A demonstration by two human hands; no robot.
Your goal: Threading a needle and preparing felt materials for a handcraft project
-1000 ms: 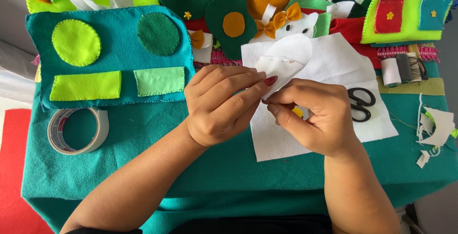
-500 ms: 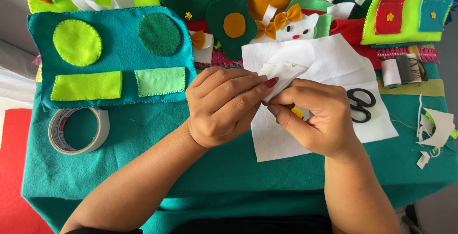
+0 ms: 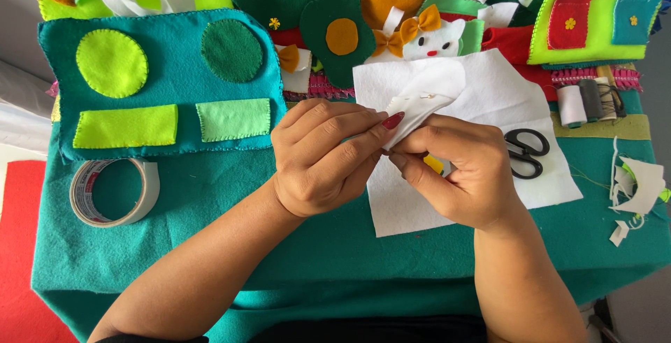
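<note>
Little has shifted over the last second: both hands stay pressed together over the white felt sheet [image 3: 482,91], the small white felt piece [image 3: 426,95] tilted only slightly between them. The left hand [image 3: 321,158] pinches its near edge with fingertips closed on it, and the right hand [image 3: 465,172] grips it from below, touching the left. Black scissors [image 3: 524,153] lie on the sheet just right of the right hand. A tape roll [image 3: 115,193] sits well to the left, near a teal panel [image 3: 161,81] with sewn shapes; thread spools [image 3: 583,102] stand far right.
</note>
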